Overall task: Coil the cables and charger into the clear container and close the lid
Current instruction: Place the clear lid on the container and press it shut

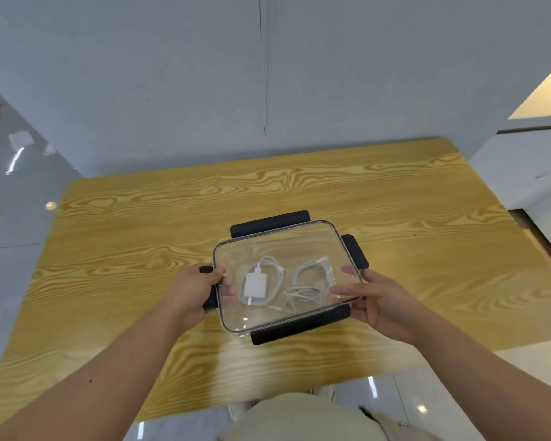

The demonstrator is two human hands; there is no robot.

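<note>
A clear lid with dark flaps on its four sides sits over the clear container on the wooden table. Through it I see a white charger with its cable looped around it on the left, and a coiled white cable on the right. My left hand grips the lid's left edge at the left flap, thumb on top. My right hand holds the right front corner, fingers reaching under the clear plastic. The container's walls are hard to tell apart from the lid.
The wooden table stretches around the container on all sides. A grey wall stands behind its far edge. Glossy floor shows at the left and right, and my lap sits below the table's near edge.
</note>
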